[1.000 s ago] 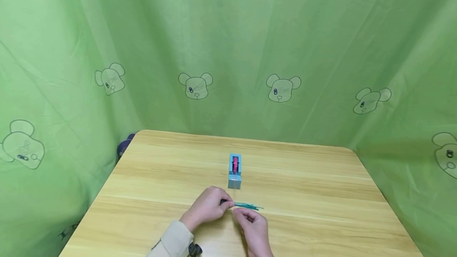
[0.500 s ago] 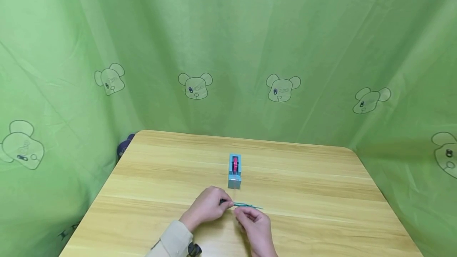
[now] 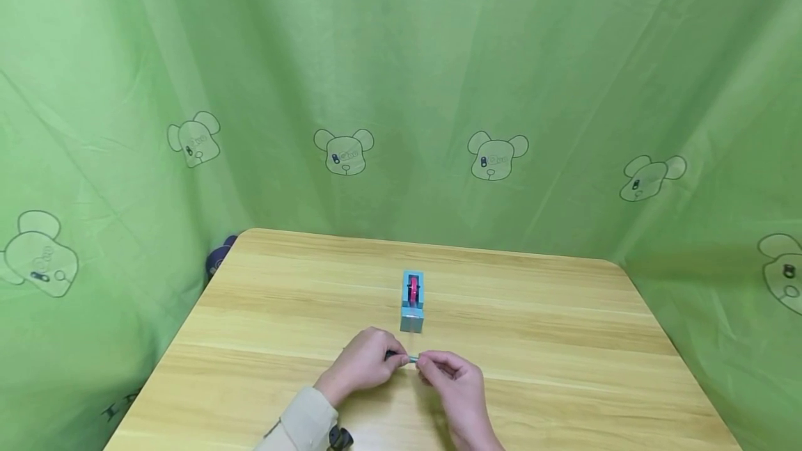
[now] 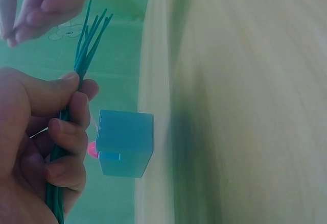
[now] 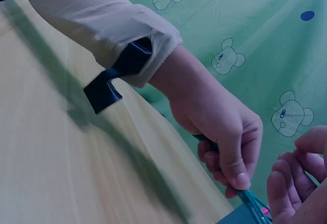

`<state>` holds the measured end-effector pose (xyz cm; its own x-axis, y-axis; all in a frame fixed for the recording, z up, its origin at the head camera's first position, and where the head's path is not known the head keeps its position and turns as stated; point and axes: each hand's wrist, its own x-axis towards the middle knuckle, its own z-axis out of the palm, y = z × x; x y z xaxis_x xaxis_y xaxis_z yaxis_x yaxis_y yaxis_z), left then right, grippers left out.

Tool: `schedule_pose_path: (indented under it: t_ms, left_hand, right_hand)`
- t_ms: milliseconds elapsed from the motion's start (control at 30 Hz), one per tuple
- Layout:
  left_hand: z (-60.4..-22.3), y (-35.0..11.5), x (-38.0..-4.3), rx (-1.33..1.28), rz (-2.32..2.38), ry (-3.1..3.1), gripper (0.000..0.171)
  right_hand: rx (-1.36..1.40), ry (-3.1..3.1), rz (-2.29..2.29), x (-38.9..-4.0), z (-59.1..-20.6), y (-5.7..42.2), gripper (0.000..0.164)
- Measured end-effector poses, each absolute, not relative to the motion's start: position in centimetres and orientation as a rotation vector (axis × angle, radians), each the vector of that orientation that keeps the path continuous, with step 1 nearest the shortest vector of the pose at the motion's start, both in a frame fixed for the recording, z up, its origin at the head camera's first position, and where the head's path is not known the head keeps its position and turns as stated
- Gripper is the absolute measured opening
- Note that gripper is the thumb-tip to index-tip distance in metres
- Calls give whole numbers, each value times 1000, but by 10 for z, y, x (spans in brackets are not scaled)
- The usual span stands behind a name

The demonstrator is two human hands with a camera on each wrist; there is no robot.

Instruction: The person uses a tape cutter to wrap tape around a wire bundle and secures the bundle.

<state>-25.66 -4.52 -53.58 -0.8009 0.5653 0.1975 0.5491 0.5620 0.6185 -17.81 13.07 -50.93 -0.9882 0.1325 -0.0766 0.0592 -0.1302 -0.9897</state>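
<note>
My left hand (image 3: 366, 360) grips a bundle of thin green strands (image 4: 83, 55), pinched between thumb and finger. In the left wrist view the strands fan out past the thumb. A strip of clear tape (image 3: 411, 342) runs from the tape dispenser (image 3: 411, 321) to the bundle beside the left fingertips. My right hand (image 3: 456, 385) hovers just right of the left one. Its fingers are bent loosely, thumb near the forefinger, with nothing seen between them. In the left wrist view it stays apart from the strands; from the head it covers their free ends.
The blue dispenser holds a pink roll (image 3: 413, 289) and stands on the wooden table (image 3: 539, 326) beyond the hands. Green printed curtain (image 3: 413, 75) surrounds the table's back and sides. A black wrist strap piece (image 3: 340, 438) hangs at the left sleeve.
My right hand has shifted slightly right and away from me, now covering the strand ends that showed before. The left hand keeps its grip in place. The dispenser has not moved.
</note>
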Motion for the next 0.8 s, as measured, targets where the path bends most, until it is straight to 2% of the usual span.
schedule_pose_path:
  t_ms: [800]
  left_hand:
    - [-535, -44, -258, 991, 1065, 2732, 9]
  right_hand:
    - [-5, -2095, 2164, -217, -490, 155, 22]
